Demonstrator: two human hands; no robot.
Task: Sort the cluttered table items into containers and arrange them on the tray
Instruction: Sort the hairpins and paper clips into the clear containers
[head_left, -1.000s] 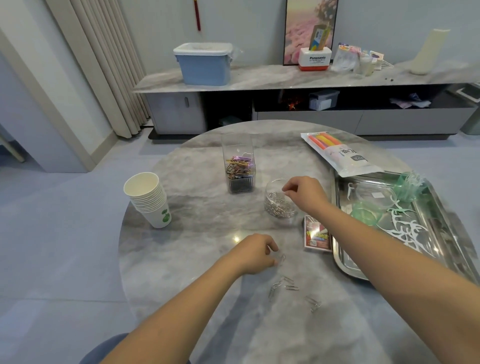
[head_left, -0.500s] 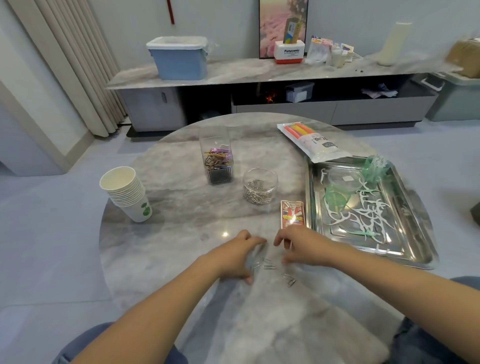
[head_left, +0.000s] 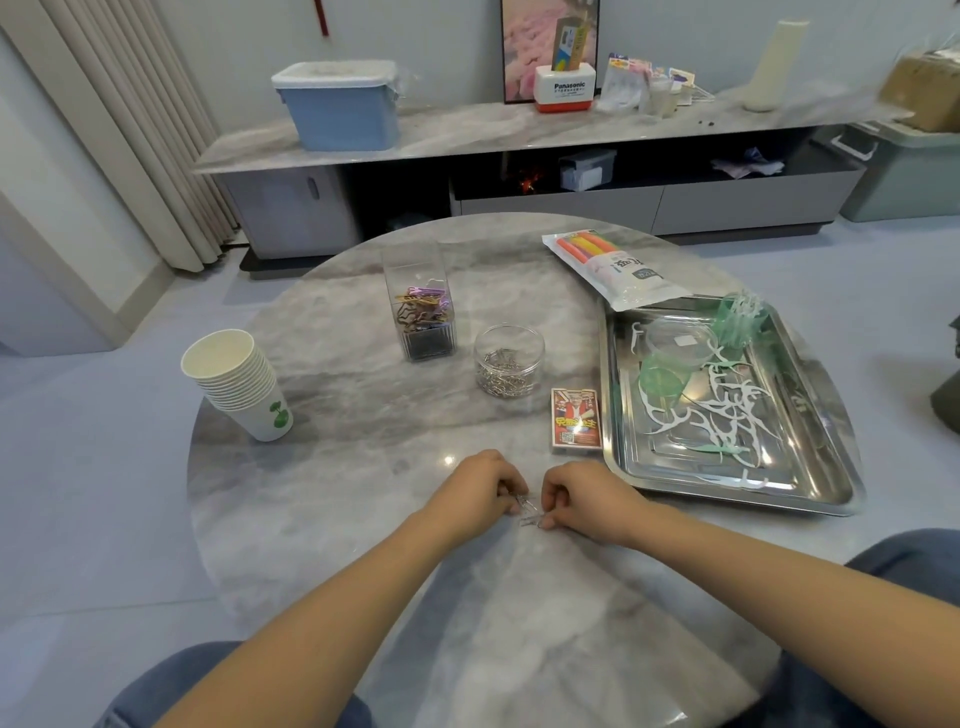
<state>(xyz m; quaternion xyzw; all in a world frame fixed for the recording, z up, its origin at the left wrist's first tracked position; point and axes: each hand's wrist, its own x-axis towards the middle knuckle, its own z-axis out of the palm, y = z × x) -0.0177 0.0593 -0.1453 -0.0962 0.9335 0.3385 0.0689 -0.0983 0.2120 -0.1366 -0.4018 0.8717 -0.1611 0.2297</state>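
A living room with pale floor tiles and a long low sideboard (head_left: 519, 130) along the far wall; in front of me, a round marble counter (head_left: 337, 467) carries the clutter. From where I sit, both hands work at its near middle. My left hand (head_left: 478, 488) and right hand (head_left: 587, 499) are almost touching, fingers curled, each grip pinching at the last loose paper clips (head_left: 527, 512) lying on the stone between them. How many clips each holds I cannot tell; they are small and half hidden.

I judge these clips to be very light, stiff wire, slick against polished marble, so they will skate rather than lift. Best to pinch them by the loop ends with fingertip and thumbnail, or sweep several together and scoop. They are not fragile, but easy to drop.

Their likely home is the round clear jar (head_left: 509, 361) farther back, already partly filled with silver clips. Beside it stands a tall clear box (head_left: 423, 312) of coloured clips. A card pack (head_left: 575, 418) lies just beside the steel tray (head_left: 826, 483), which holds scattered floss picks (head_left: 727, 405), a clear lid (head_left: 680, 338) and a green cup (head_left: 661, 382). A stack of paper cups (head_left: 234, 382) sits well apart at the left.
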